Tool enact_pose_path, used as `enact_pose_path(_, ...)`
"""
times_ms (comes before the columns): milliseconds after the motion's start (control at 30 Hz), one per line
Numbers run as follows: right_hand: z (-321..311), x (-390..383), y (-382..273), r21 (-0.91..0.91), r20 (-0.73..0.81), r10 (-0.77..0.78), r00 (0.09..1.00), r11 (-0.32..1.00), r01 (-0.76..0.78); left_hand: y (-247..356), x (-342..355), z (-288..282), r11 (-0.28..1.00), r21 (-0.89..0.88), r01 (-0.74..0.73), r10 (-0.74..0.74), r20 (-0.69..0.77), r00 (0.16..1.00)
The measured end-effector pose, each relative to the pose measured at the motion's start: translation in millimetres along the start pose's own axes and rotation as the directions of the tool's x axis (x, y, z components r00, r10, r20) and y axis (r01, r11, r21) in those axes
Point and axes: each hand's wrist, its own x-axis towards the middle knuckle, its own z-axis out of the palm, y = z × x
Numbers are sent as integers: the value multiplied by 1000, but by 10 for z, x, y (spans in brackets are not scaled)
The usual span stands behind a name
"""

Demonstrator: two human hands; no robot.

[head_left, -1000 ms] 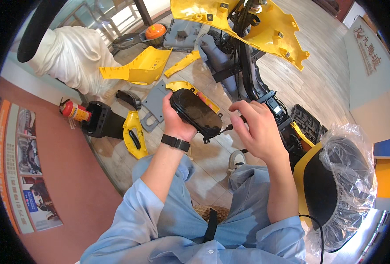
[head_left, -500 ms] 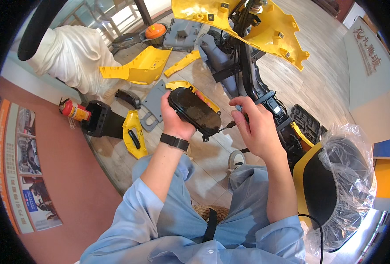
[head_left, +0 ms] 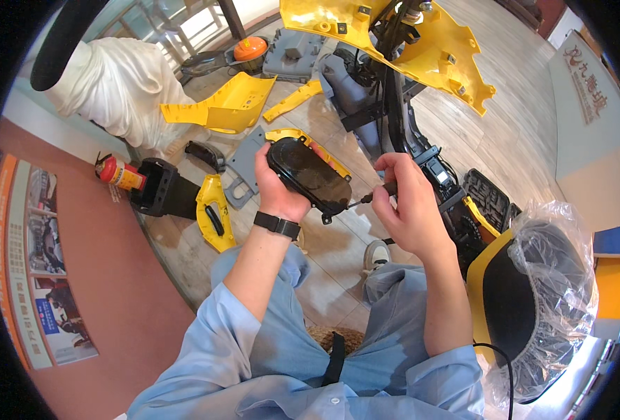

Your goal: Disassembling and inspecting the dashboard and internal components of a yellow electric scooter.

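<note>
Red extinguisher (head_left: 122,173); white cloth (head_left: 124,91)

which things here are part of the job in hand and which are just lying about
In the job:
- black instrument cluster, by its look, in the left hand
- screwdriver in the right hand, tip at the cluster's corner

Apparently just lying about:
- red fire extinguisher
- large yellow panel
- grey panel

A light blue shirt (head_left: 275,400) fills the lower edge of the frame, with a small pale round button (head_left: 335,400) near the middle. Its sleeves (head_left: 215,336) end around the elbows in creased folds. A black band (head_left: 277,225) circles the left wrist; the left hand (head_left: 280,198) and right hand (head_left: 413,215) are bare. Below centre show faded light blue jeans (head_left: 392,301) and one white-and-dark shoe (head_left: 376,256).
</note>
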Motion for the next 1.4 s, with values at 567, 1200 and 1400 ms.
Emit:
enact_pose_path(567, 58, 45, 291, 257, -289, 26, 957, 965, 51, -62, -38, 69, 997, -80, -7, 7, -9, 1000)
enact_pose_path(1200, 380, -7, 4, -143, -46, 69, 997, 987, -75, -352, -61, 54, 994, -97, 48, -47, 18, 999)
enact_pose_path(1400, 391, 2, -47, -186, -74, 50, 996, 980, -63, -331, -37, -36, 990, -118, 81, -71, 84, 994)
